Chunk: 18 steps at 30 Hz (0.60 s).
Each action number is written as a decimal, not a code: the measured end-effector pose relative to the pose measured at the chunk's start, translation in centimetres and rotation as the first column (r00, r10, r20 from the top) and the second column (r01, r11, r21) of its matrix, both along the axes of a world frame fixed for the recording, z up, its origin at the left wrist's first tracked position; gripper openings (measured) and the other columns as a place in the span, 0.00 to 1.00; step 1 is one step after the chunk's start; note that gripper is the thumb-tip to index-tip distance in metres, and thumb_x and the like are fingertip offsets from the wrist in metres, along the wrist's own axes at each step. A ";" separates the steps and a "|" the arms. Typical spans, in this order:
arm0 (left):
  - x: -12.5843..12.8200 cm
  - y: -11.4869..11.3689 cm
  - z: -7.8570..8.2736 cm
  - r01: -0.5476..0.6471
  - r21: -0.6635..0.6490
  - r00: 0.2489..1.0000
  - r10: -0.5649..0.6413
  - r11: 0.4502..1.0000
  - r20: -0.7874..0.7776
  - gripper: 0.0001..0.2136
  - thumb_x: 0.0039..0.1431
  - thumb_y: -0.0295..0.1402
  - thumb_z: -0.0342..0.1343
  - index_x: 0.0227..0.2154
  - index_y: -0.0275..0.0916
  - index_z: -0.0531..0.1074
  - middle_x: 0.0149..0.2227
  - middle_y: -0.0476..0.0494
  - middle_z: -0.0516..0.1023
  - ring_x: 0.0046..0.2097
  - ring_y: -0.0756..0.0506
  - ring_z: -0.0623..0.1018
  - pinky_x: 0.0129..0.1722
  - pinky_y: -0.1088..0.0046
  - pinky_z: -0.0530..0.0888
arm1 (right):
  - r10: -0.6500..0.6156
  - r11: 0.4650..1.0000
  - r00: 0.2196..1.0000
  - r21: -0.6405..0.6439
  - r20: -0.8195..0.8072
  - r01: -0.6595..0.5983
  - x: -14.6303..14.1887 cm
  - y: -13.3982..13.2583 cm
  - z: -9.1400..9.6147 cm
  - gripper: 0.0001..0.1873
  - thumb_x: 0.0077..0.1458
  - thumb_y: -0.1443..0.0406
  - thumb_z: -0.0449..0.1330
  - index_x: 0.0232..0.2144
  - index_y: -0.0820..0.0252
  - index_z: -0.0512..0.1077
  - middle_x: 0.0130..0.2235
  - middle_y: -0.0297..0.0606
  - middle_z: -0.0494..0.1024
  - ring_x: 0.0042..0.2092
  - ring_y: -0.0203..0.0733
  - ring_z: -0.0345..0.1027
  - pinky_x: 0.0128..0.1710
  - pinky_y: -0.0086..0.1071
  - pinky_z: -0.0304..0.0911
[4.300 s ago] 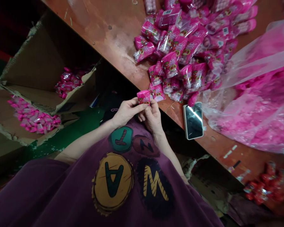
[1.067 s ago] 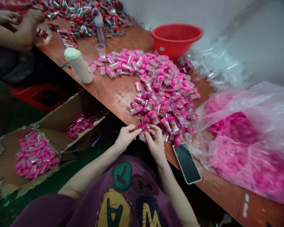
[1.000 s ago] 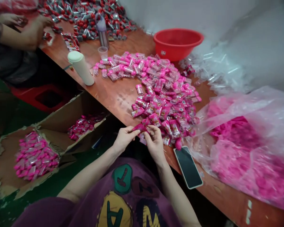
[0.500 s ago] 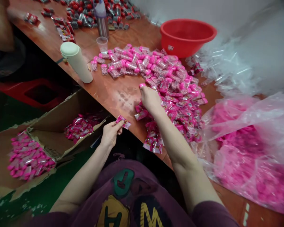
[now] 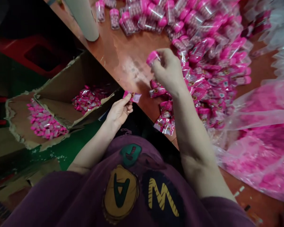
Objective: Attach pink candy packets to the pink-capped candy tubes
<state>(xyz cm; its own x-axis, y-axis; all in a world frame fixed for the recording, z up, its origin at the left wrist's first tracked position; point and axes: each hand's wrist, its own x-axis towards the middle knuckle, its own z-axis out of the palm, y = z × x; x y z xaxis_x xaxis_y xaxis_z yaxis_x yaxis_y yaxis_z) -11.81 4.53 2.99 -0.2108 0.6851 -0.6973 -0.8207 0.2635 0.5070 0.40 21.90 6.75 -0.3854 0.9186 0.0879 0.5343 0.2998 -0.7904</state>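
Between the thumb and fingers of my left hand (image 5: 119, 110) is a small pink printed plastic sleeve (image 5: 133, 96), held at the table's edge. My right hand (image 5: 168, 71) is closed around a small candy jar, and its pink cap (image 5: 152, 58) sticks out to the left; my fingers hide most of its body. Beyond that hand lies a heap of clear jars (image 5: 153, 12) with pink caps and pink beads inside. Nearer, several jars in pink printed wrappers (image 5: 165, 118) lie along the table edge beside my right forearm.
Open cardboard boxes (image 5: 54, 80) stand below the table at left, holding pink jars (image 5: 46, 123) and wrapped ones (image 5: 87, 99). A cream flask (image 5: 86, 23) stands near the edge. A clear bag of pink pieces (image 5: 262, 151) lies at right. Behind the boxes is a red stool (image 5: 30, 53).
The view has tipped down and closer, so the red basin and far jars have left it. My right hand has lifted the jar off the heap, nearer to me. My left hand keeps the sleeve.
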 end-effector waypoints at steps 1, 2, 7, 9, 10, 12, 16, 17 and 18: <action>0.2 -0.1 0.1 -0.002 0.007 1.000 0.002 1.000 0.020 0.16 0.55 0.35 0.75 0.27 0.35 0.72 0.23 0.53 0.73 0.22 0.58 0.68 0.21 0.80 0.60 | 0.020 0.996 0.984 -0.084 -0.177 -0.035 1.1 -2.6 0.3 0.11 0.70 0.59 0.61 0.50 0.57 0.76 0.33 0.32 0.79 0.37 0.38 0.78 0.39 0.36 0.75; 0.6 -0.3 0.2 -0.001 0.016 0.999 0.000 1.000 0.032 0.16 0.56 0.35 0.75 0.28 0.35 0.73 0.24 0.53 0.73 0.22 0.58 0.68 0.21 0.80 0.59 | -0.014 0.987 0.949 -0.158 -0.315 -0.038 2.2 -5.3 0.4 0.14 0.69 0.55 0.63 0.51 0.55 0.76 0.33 0.30 0.79 0.33 0.35 0.76 0.34 0.31 0.72; 2.8 -1.2 0.6 0.074 0.030 0.997 -0.074 0.997 -0.018 0.16 0.59 0.38 0.74 0.28 0.36 0.72 0.24 0.54 0.71 0.22 0.58 0.67 0.22 0.79 0.62 | -0.316 0.860 0.798 -0.511 -0.513 0.013 6.3 -16.3 -1.6 0.24 0.61 0.45 0.69 0.51 0.49 0.75 0.32 0.31 0.79 0.24 0.31 0.66 0.19 0.26 0.62; 3.8 -1.6 0.6 0.104 0.047 0.994 -0.102 0.994 -0.041 0.17 0.59 0.40 0.73 0.28 0.36 0.72 0.24 0.54 0.70 0.22 0.58 0.67 0.23 0.78 0.62 | -0.390 0.819 0.762 -0.573 -0.517 0.030 7.1 -18.4 -2.7 0.25 0.60 0.45 0.69 0.52 0.48 0.74 0.32 0.29 0.78 0.23 0.30 0.64 0.18 0.26 0.62; 4.2 -1.8 0.6 0.114 0.058 0.992 -0.112 0.992 -0.051 0.17 0.59 0.40 0.73 0.27 0.36 0.72 0.24 0.54 0.69 0.22 0.58 0.66 0.23 0.78 0.63 | -0.417 0.810 0.745 -0.585 -0.521 0.044 7.4 -19.0 -3.1 0.25 0.61 0.45 0.68 0.53 0.48 0.73 0.32 0.29 0.78 0.23 0.30 0.64 0.19 0.26 0.62; 5.1 -2.3 0.6 0.135 0.080 0.989 -0.130 0.988 -0.069 0.18 0.59 0.41 0.73 0.27 0.36 0.72 0.24 0.54 0.69 0.22 0.57 0.67 0.23 0.78 0.64 | -0.451 0.806 0.718 -0.588 -0.530 0.072 7.9 -19.8 -3.5 0.24 0.63 0.45 0.67 0.54 0.47 0.72 0.34 0.29 0.78 0.24 0.30 0.65 0.20 0.26 0.64; 6.3 -3.0 0.7 0.180 0.104 0.980 -0.170 0.978 -0.098 0.19 0.59 0.42 0.73 0.26 0.36 0.71 0.24 0.53 0.70 0.23 0.57 0.67 0.23 0.78 0.64 | -0.476 0.818 0.688 -0.563 -0.548 0.117 8.8 -20.5 -3.6 0.24 0.63 0.46 0.66 0.55 0.46 0.71 0.35 0.30 0.78 0.25 0.31 0.66 0.22 0.27 0.66; 6.6 -3.1 0.7 0.192 0.107 0.978 -0.181 0.976 -0.107 0.19 0.60 0.42 0.73 0.27 0.36 0.71 0.24 0.53 0.70 0.22 0.57 0.67 0.23 0.78 0.64 | -0.481 0.821 0.682 -0.555 -0.550 0.131 8.9 -20.7 -3.7 0.24 0.63 0.46 0.66 0.55 0.46 0.71 0.35 0.31 0.78 0.26 0.32 0.66 0.22 0.27 0.66; 6.8 -3.2 0.8 0.206 0.105 0.974 -0.193 0.973 -0.118 0.19 0.60 0.42 0.73 0.27 0.36 0.71 0.24 0.53 0.70 0.22 0.57 0.67 0.24 0.78 0.64 | -0.486 0.824 0.679 -0.547 -0.551 0.145 9.1 -20.9 -3.7 0.24 0.64 0.46 0.66 0.56 0.46 0.70 0.35 0.31 0.78 0.26 0.32 0.66 0.22 0.27 0.66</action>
